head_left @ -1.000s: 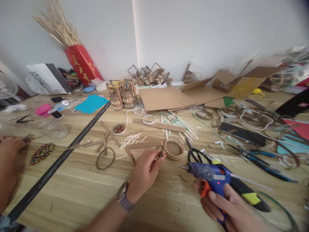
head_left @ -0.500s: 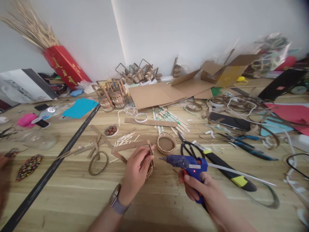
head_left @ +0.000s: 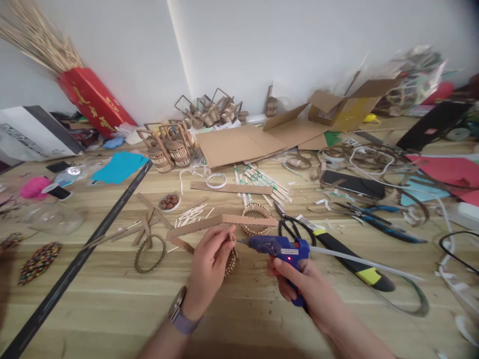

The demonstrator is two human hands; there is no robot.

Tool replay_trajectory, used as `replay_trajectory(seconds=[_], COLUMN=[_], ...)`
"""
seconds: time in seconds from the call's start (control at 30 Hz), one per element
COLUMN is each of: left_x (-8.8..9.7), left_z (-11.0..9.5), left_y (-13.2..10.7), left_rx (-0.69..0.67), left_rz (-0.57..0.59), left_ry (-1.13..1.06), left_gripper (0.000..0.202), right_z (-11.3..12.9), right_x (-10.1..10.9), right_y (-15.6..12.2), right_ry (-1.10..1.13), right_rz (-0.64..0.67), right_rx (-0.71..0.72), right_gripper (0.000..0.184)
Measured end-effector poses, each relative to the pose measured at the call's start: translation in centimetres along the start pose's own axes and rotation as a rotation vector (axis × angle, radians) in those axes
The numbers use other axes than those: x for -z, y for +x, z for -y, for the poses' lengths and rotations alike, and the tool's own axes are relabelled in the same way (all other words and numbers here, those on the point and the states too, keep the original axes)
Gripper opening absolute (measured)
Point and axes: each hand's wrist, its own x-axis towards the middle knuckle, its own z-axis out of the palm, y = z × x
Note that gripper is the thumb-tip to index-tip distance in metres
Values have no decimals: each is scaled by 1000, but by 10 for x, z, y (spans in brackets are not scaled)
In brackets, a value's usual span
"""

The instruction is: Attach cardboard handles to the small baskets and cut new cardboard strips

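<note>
1. Head camera: my left hand [head_left: 208, 267] was low in the middle of the wooden table [head_left: 112, 309], with a watch [head_left: 178, 313] on the wrist.
2. Its thumb and fingers were pressed together on a bent cardboard strip [head_left: 202, 225]. One arm of the strip ran left above the table and another ran right towards the scissors [head_left: 291, 230].
3. A small ribbed ring [head_left: 232, 260] lay on the table just under those fingers, partly hidden by them. I could not tell whether I was gripping it too.
4. My right hand [head_left: 301, 286] was wrapped tight around the handle of a blue glue gun [head_left: 279, 247], with a finger at the trigger. A red light showed on the gun's body.
5. The gun's nozzle pointed left, and its tip was just beside my left fingertips [head_left: 229, 234] and the strip's bend.
6. A clear glue stick [head_left: 366, 267] stuck out of the back of the gun to the right.
7. A round woven ring [head_left: 256, 227] lay just behind the strip, and a knife [head_left: 352, 259] with a black and yellow handle lay to the right of the scissors.
8. To the left lay a toothed cardboard hoop [head_left: 149, 254], a long black strip [head_left: 75, 271] and a beaded oval [head_left: 39, 262].
9. Further back were a dish of brown beads [head_left: 169, 202], a tape roll [head_left: 216, 180], small baskets [head_left: 172, 149], flat cardboard [head_left: 239, 144] and a phone [head_left: 352, 184].
</note>
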Motion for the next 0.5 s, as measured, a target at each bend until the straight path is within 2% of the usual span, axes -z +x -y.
replay_trajectory(seconds=[0.2,0.33,0.5], left_x=[-1,-2,-2], left_z=[2,2,3], left_y=[-2,-3,-3], left_rx=[39,18,37], left_rz=[4,-6,-6], left_ry=[14,12,21], left_gripper=[22,23,23], right_z=[-8,-17,-17], right_x=[1,3,3], right_y=[5,8,9], right_ry=[-11,-14,-23], right_rz=[0,-4,8], right_rx=[-4,4,23], right_gripper=[57,56,56])
